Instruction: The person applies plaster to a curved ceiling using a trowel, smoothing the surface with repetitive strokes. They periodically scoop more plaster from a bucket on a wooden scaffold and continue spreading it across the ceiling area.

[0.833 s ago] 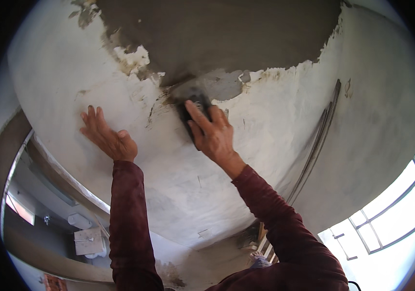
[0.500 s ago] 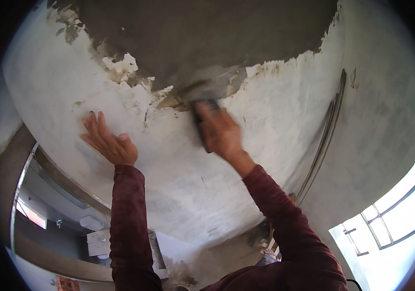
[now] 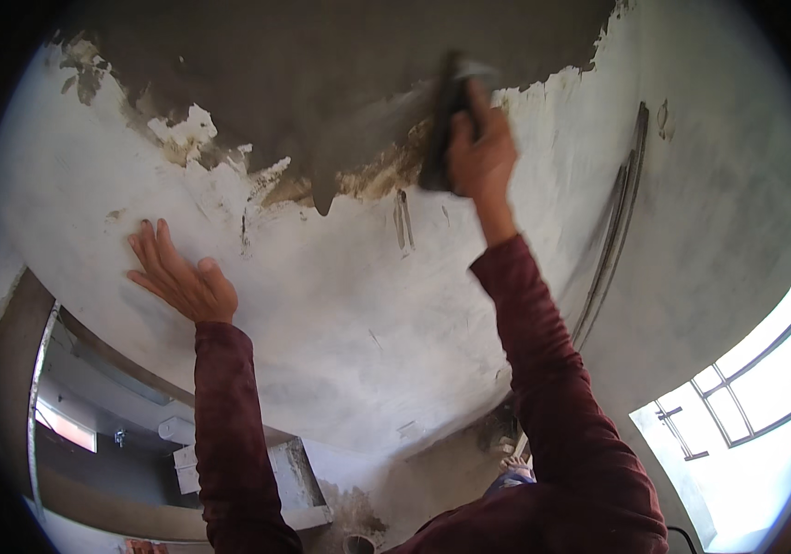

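Sleeves: two dark red fabric sleeves (image 3: 229, 434) are seen rising from the lower edge.
Left hand (image 3: 178, 277): it is laid flat, fingers spread, against the white plastered wall (image 3: 368, 314), and nothing is held in it.
Right hand (image 3: 480, 152): it is raised higher and closed around the handle of a dark, flat-bladed plastering trowel (image 3: 443, 120).
Trowel: it is pressed to the wall at the lower edge of the wet grey plaster patch (image 3: 340, 83).
Window: a bright framed window (image 3: 746, 388) is seen at the lower right.
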Demonstrator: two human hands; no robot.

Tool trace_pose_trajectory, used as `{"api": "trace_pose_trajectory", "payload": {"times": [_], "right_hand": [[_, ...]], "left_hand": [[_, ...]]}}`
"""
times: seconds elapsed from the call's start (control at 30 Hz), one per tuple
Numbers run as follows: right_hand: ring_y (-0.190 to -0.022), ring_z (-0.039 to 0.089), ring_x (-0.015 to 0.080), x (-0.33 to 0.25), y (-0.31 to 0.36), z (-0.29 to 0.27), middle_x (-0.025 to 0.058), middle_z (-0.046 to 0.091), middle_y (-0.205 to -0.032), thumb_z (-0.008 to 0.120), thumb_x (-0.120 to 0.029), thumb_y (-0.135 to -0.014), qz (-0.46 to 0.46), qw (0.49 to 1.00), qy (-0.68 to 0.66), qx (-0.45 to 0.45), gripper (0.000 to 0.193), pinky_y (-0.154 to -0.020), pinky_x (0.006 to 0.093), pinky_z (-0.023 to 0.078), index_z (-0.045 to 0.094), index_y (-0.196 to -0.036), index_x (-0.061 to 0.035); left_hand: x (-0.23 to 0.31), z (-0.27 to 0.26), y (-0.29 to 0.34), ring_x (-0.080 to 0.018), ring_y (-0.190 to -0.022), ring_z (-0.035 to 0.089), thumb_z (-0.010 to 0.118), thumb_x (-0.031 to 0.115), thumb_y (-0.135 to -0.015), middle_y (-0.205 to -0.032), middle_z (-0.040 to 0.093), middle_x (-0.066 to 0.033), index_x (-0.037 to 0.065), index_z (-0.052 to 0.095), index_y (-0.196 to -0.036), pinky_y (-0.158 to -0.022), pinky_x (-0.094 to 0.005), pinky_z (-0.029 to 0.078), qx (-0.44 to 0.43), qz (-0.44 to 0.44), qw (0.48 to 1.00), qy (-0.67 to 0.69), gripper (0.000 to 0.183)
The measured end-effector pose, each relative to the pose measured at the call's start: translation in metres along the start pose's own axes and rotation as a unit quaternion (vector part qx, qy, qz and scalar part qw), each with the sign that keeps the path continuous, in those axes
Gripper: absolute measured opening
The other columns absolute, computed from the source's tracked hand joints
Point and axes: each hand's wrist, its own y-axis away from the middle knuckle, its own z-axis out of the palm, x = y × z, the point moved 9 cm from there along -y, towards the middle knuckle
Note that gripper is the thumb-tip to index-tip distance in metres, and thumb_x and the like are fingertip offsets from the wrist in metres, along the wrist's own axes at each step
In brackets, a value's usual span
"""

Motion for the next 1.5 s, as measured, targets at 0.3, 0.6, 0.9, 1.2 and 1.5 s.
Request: {"api": "trace_pose_trajectory", "payload": {"times": [0.3, 0.6, 0.9, 1.2, 1.5], "right_hand": [[-0.091, 0.065, 0.0396, -0.013, 0.003, 0.013, 0.0207, 0.064, -0.104, 0.063, -0.012, -0.087, -0.029, 0.996, -0.023, -0.086, 0.047, -0.077, 0.0438, 0.054, 0.059, -0.134, -0.0106], [-0.102, 0.064, 0.0393, -0.051, 0.031, 0.037, 0.0226, 0.066, -0.112, 0.067, -0.013, -0.084, -0.071, 0.983, -0.012, -0.168, 0.05, -0.086, 0.0456, 0.053, 0.061, -0.133, -0.0106], [-0.096, 0.067, 0.039, -0.11, 0.1, 0.033, 0.0236, 0.066, -0.111, 0.07, 0.0, -0.075, -0.219, 0.957, -0.076, -0.172, 0.063, -0.083, 0.0428, 0.055, 0.06, -0.136, -0.012], [-0.081, 0.065, 0.0373, -0.085, 0.094, 0.026, 0.0204, 0.065, -0.102, 0.064, -0.005, -0.084, -0.178, 0.973, -0.072, -0.131, 0.052, -0.072, 0.0432, 0.055, 0.06, -0.135, -0.0097], [-0.086, 0.068, 0.0378, -0.112, 0.027, 0.044, 0.0239, 0.067, -0.1, 0.062, -0.006, -0.086, -0.22, 0.97, -0.037, -0.097, 0.042, -0.072, 0.0422, 0.056, 0.063, -0.129, -0.005]], "left_hand": [[0.002, 0.004, 0.0, -0.0375, -0.148, 0.025, 0.012, 0.062, -0.101, -0.153, 0.038, -0.0136, 0.008, 0.038, -0.148, -0.115, -0.0665, 0.002, 0.002, -0.005, 1.0, -0.003, 0.076], [-0.004, 0.002, 0.003, -0.0386, -0.147, 0.026, 0.006, 0.062, -0.1, -0.152, 0.039, -0.0142, 0.008, 0.039, -0.147, -0.114, -0.0679, 0.001, 0.029, -0.007, 0.999, 0.014, 0.079], [-0.008, 0.004, 0.007, -0.0401, -0.148, 0.022, 0.003, 0.07, -0.096, -0.154, 0.037, -0.0154, 0.006, 0.036, -0.148, -0.114, -0.0671, -0.003, 0.041, -0.034, 0.996, 0.067, 0.088], [-0.011, 0.001, 0.007, -0.0401, -0.148, 0.022, 0.002, 0.071, -0.095, -0.153, 0.037, -0.0188, 0.006, 0.033, -0.149, -0.115, -0.0662, -0.005, 0.04, -0.043, 0.996, 0.062, 0.09], [-0.023, -0.002, 0.012, -0.0402, -0.148, 0.02, 0.004, 0.073, -0.094, -0.154, 0.035, -0.0186, 0.007, 0.036, -0.147, -0.114, -0.0664, -0.005, 0.044, -0.051, 0.996, 0.066, 0.091]]}}
